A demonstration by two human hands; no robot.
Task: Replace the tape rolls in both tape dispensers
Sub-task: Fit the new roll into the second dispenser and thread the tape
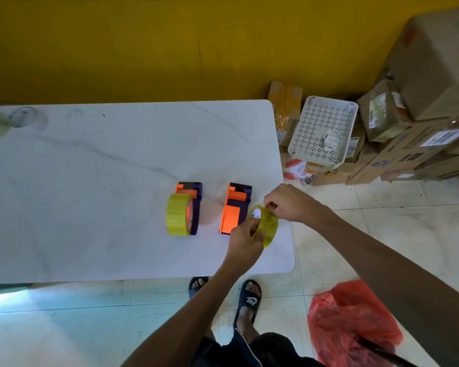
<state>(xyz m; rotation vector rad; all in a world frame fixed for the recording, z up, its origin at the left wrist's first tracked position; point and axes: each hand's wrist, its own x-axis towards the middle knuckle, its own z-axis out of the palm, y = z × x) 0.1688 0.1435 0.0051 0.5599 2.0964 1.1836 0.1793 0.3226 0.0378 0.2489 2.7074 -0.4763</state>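
Fingers of both hands grip a yellow tape roll beside the right dispenser.

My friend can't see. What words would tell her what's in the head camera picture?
Both hands, left hand and right hand, hold a clear yellowish tape roll beside an empty orange-and-purple tape dispenser on a white marble-look table. A second orange-and-purple dispenser to the left already carries a yellow tape roll.

Left hand and right hand meet near the table's right edge, fingers pinched, both forearms extended.
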